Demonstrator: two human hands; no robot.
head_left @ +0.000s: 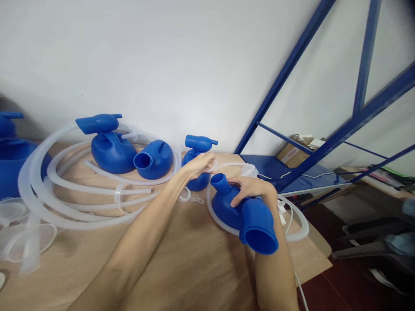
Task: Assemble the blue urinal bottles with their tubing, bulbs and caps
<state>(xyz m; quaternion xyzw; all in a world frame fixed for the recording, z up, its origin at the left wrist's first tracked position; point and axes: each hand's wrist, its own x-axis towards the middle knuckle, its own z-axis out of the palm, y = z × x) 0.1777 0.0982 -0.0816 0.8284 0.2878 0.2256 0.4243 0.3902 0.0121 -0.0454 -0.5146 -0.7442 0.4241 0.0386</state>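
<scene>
My right hand (248, 188) is wrapped round a blue bottle (225, 207) with an open round neck pointing up and left. A wide-mouthed blue piece (261, 226) sits at its near side. Farther out, my left hand (202, 164) is closed on a translucent ring piece, beside a second blue bottle (196, 179) that carries a blue spouted top (201, 142). A clear tube lies around the held bottle. On the brown table (194, 255), a clear ring with a strap (185, 194) lies below my left hand.
At the left are coiled clear tubes (34, 190), more blue bottles (113, 153) and clear round pieces (30, 242). A blue metal frame (292, 56) and shelf stand at the right, with a cardboard box (292, 154). Part of a person shows at the far right edge.
</scene>
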